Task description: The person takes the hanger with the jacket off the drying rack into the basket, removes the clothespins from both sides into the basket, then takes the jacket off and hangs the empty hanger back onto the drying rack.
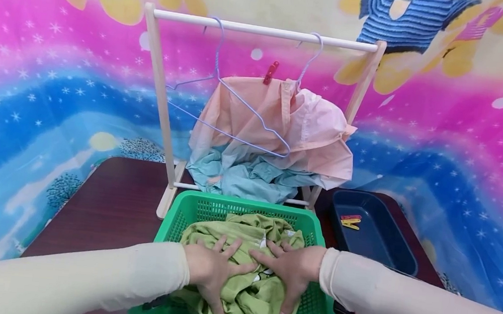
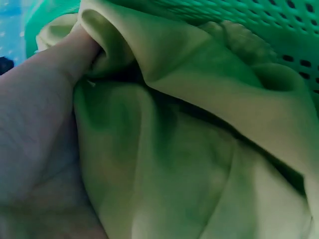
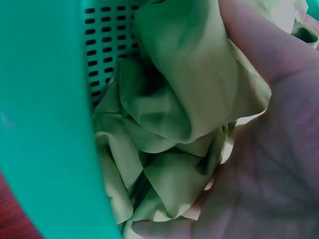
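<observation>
Dk. reddish-brown table (image 1: 94, 213), glossy w/ rounded back corners, carried a green plastic basket (image 1: 247, 203) up front. Directly behind the basket stood a pale wooden rack (image 1: 160, 94), its L foot near the basket's back L corner. Dk. blue tray (image 1: 374, 237) lay to the basket's R.

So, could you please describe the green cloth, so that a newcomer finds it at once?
On the dark table, before the wooden rack, stands a bright green basket. The crumpled cloth lies inside it, with the left hand and right hand on top. Its yellowish green is duller than the basket's, and differs clearly from the pink and turquoise fabric hanging behind.
</observation>
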`<state>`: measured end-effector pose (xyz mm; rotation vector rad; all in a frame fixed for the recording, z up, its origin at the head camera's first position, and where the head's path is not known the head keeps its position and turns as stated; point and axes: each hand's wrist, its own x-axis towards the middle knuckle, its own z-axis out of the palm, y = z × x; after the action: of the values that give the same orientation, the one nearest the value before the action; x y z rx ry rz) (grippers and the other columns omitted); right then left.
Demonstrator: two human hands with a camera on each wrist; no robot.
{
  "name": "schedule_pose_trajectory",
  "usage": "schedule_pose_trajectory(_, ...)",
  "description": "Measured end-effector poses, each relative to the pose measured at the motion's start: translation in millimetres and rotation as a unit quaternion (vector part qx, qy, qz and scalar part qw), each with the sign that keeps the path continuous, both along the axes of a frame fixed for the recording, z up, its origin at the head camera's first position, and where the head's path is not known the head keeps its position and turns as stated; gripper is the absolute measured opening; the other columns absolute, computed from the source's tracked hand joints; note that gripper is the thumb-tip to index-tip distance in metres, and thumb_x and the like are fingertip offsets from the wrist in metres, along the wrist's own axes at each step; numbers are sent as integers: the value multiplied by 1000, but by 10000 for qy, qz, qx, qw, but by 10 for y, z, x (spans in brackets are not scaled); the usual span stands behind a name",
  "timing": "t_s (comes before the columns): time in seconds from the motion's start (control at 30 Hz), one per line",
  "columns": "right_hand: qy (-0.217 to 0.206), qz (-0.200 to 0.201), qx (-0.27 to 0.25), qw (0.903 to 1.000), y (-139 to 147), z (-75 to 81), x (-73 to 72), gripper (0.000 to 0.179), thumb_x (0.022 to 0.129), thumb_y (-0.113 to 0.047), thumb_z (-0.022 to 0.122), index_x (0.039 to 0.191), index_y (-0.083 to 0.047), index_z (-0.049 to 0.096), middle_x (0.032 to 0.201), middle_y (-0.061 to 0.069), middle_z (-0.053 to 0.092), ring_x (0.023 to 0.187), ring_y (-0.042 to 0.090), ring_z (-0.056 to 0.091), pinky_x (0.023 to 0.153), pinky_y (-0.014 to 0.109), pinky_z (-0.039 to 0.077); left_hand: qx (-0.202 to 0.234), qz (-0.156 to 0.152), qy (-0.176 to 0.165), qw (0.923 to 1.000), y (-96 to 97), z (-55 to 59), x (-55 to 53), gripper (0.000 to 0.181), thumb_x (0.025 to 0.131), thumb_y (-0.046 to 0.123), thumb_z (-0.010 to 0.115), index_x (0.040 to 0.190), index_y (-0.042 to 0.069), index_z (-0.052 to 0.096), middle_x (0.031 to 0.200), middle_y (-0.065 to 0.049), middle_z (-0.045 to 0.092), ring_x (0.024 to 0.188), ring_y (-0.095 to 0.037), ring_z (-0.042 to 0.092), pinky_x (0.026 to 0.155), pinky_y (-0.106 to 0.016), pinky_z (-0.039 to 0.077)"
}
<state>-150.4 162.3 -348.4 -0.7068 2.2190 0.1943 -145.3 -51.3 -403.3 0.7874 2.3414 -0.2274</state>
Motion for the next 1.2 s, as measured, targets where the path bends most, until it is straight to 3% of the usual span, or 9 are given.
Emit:
schedule_pose_trajectory(0.07, 53, 66, 183, 9998, -35, -15, 0, 122, 68, -65, 85, 155, -57, 0, 172, -2, 8, 156, 37, 21, 113, 62, 38, -160, -28, 64, 9998, 29, 29, 33, 111, 59, 88, 71, 137, 77, -8, 171, 10, -8, 159, -32, 6, 104, -80, 30)
schedule_pose_trajectory(0.17, 80, 59, 416, 9991, -88, 3, 19, 122, 68, -64, 85, 156, -57, 1, 171, -4, 11, 156, 34, 23, 115, 59, 36, -403, -54, 96, 9991, 85, 159, 110, 113, 63, 80, 75, 143, 73, -3, 171, 9, -7, 159, -32, 6, 104, -80, 30)
schedule_pose_trajectory(0.27, 147, 99, 602, 9980, -121, 7, 32, 121, 68, -64, 86, 156, -56, 3, 171, -5, 13, 156, 33, 24, 117, 59, 34, -615, -98, 133, 9980, 136, 302, 179, 112, 67, 76, 76, 147, 70, 0, 171, 8, -5, 159, -32, 7, 106, -78, 31)
schedule_pose_trajectory(0.37, 221, 113, 704, 9972, -136, -12, 32, 121, 68, -63, 86, 156, -56, 4, 171, -6, 14, 156, 32, 24, 117, 58, 34, -719, -106, 162, 9972, 160, 362, 211, 110, 69, 73, 77, 148, 68, 0, 171, 9, -5, 160, -30, 7, 108, -76, 31)
schedule_pose_trajectory(0.8, 402, 103, 761, 9962, -155, -78, 26, 122, 67, -61, 88, 156, -57, 4, 170, -8, 17, 155, 31, 27, 112, 54, 42, -1076, 137, 524, 9927, 230, 215, 279, 112, 70, 75, 75, 148, 68, -5, 171, 10, -9, 160, -28, 4, 112, -74, 27)
schedule_pose_trajectory(1.2, 446, 176, 808, 9956, -150, -70, 0, 122, 67, -61, 88, 156, -55, 5, 170, -6, 18, 155, 30, 27, 116, 54, 38, -1049, 279, 542, 9926, 265, 222, 287, 111, 71, 73, 76, 149, 67, -3, 171, 10, -6, 160, -27, 5, 113, -74, 25)
